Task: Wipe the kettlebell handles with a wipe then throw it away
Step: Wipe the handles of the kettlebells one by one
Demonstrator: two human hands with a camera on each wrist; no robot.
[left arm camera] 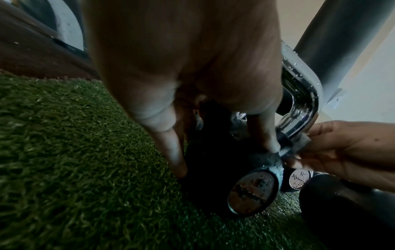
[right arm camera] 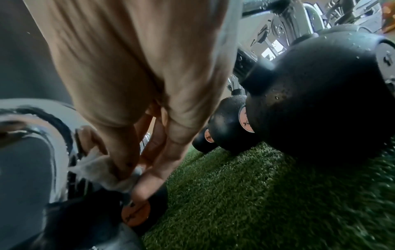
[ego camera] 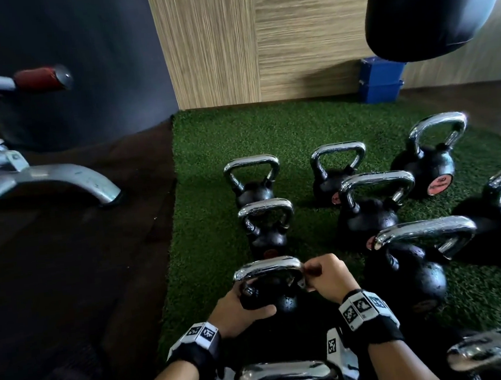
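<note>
Head view shows a small black kettlebell [ego camera: 280, 302] standing on the green turf mat [ego camera: 204, 169], close in front of the person. Its shiny handle [ego camera: 267, 268] has drops of water on it. The left hand [ego camera: 239, 310] holds the round body, with fingers curled around it. The right hand [ego camera: 328, 277] pinches a white wipe [right arm camera: 100, 167] between thumb and fingers and presses it on the right side of that handle. More kettlebells [ego camera: 367, 209] stand behind and beside on the mat.
</note>
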